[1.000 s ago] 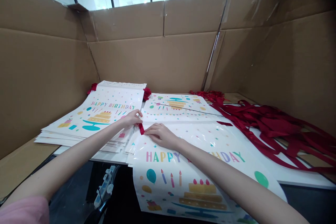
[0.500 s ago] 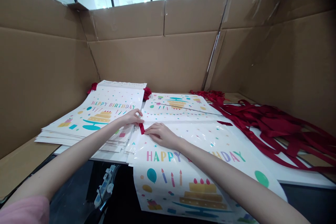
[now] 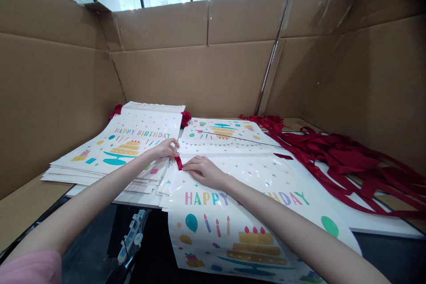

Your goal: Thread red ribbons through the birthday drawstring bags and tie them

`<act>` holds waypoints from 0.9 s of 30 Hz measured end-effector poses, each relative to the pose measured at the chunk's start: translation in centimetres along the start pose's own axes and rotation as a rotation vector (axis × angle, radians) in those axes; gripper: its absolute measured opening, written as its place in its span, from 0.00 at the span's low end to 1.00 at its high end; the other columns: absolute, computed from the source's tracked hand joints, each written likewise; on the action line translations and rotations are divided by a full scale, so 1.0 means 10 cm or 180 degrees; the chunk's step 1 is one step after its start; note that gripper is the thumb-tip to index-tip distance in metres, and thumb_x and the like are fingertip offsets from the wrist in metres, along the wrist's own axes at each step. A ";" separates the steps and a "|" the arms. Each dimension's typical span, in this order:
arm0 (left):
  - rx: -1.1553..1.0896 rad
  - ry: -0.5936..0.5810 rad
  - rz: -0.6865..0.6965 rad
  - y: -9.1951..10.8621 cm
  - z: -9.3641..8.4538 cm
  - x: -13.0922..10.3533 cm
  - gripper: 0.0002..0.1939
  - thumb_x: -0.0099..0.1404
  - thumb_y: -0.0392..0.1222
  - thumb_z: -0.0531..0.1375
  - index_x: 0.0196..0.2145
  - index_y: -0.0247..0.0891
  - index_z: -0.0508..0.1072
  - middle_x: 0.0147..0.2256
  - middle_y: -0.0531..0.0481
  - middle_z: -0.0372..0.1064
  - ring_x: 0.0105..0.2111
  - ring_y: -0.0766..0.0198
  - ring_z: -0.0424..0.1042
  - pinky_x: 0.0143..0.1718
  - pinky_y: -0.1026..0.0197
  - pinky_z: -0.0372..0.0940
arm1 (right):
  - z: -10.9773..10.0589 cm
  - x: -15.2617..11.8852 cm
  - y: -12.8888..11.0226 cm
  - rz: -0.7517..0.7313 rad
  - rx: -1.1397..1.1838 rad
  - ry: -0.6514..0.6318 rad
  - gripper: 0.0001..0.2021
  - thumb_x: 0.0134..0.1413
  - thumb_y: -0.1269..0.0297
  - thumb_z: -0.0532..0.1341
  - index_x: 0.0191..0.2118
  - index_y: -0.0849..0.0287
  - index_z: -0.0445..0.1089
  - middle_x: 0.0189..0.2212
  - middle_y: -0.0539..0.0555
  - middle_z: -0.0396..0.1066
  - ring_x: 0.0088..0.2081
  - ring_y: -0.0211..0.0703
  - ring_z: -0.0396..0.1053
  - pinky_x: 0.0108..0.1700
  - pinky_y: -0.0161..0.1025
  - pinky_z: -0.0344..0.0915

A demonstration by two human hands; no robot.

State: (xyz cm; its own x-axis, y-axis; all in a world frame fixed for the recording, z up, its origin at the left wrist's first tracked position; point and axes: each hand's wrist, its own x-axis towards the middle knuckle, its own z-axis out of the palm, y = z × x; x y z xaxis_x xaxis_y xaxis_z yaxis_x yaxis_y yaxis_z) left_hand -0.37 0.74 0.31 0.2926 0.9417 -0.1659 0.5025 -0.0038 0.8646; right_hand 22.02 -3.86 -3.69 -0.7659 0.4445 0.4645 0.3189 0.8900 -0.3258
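Note:
A short piece of red ribbon (image 3: 179, 163) lies at the left edge of a glossy white birthday sheet (image 3: 199, 242), printed with a cake, candles and balloons. My left hand (image 3: 167, 148) is closed at the ribbon's upper end, fingers bent together. At its lower end the fingertips of my right hand (image 3: 205, 172) pinch the ribbon, the palm resting low over the sheet. The sheet's front part hangs down over the table edge. On its right side sits another short red ribbon piece (image 3: 283, 156), which neither hand touches.
Left of the sheet is a stack of similar printed sheets (image 3: 100, 159) with red ribbon bunches at its far corners. Loose red ribbon (image 3: 346, 159) heaps on the right. Cardboard walls (image 3: 193, 80) surround the table; a power strip (image 3: 131, 235) hangs below its front edge.

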 end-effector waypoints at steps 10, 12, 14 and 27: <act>0.0327 0.0093 0.0016 -0.03 0.01 0.06 0.20 0.47 0.38 0.67 0.34 0.37 0.61 0.17 0.59 0.67 0.18 0.68 0.67 0.21 0.69 0.60 | 0.00 0.00 -0.01 -0.0043 0.0013 0.0043 0.14 0.60 0.69 0.52 0.47 0.55 0.71 0.44 0.52 0.72 0.47 0.42 0.66 0.50 0.43 0.58; 0.0451 0.0120 0.0021 -0.03 0.00 0.07 0.20 0.46 0.38 0.67 0.33 0.37 0.61 0.17 0.59 0.67 0.18 0.67 0.67 0.21 0.68 0.61 | 0.00 0.01 -0.01 -0.0098 0.0008 0.0066 0.13 0.60 0.70 0.52 0.47 0.55 0.71 0.45 0.52 0.71 0.47 0.42 0.65 0.51 0.42 0.58; 0.0600 0.0164 0.0054 -0.04 -0.01 0.07 0.19 0.46 0.38 0.67 0.33 0.38 0.61 0.17 0.58 0.67 0.19 0.66 0.68 0.22 0.67 0.61 | 0.00 0.01 -0.01 -0.0153 0.0014 0.0075 0.13 0.59 0.71 0.52 0.46 0.56 0.70 0.46 0.53 0.71 0.48 0.42 0.65 0.51 0.43 0.58; 0.2227 0.0988 0.1388 -0.05 0.08 -0.40 0.12 0.57 0.30 0.51 0.30 0.38 0.73 0.32 0.51 0.68 0.33 0.63 0.68 0.36 0.63 0.60 | 0.00 0.01 -0.03 -0.0123 -0.0036 0.0075 0.11 0.61 0.70 0.51 0.44 0.56 0.69 0.48 0.53 0.70 0.50 0.42 0.64 0.52 0.43 0.58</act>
State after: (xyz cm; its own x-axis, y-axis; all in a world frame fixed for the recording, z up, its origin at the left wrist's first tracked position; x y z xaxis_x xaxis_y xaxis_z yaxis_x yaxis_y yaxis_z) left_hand -1.13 -3.36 0.13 0.3916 0.8567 0.3356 0.8105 -0.4939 0.3150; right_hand 21.86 -4.05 -3.59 -0.7645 0.4119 0.4959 0.2957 0.9076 -0.2979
